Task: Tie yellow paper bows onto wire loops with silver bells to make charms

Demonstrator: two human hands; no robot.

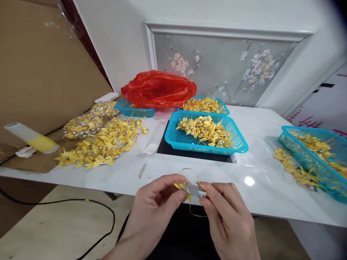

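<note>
Yellow left of grey: pinching a leaf-shaped yellow ornament (179, 185) in the left hand (158, 204), a flat, left-pointing grey strip (193, 190) in the right hand (230, 209).

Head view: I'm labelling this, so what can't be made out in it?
Head view: right end of the grey piece, covered by fingertips of the right hand.
Head view: part of the back-left basket, hidden by the red bag.
Head view: far end of the rightmost basket, cut off by the right edge.
</note>
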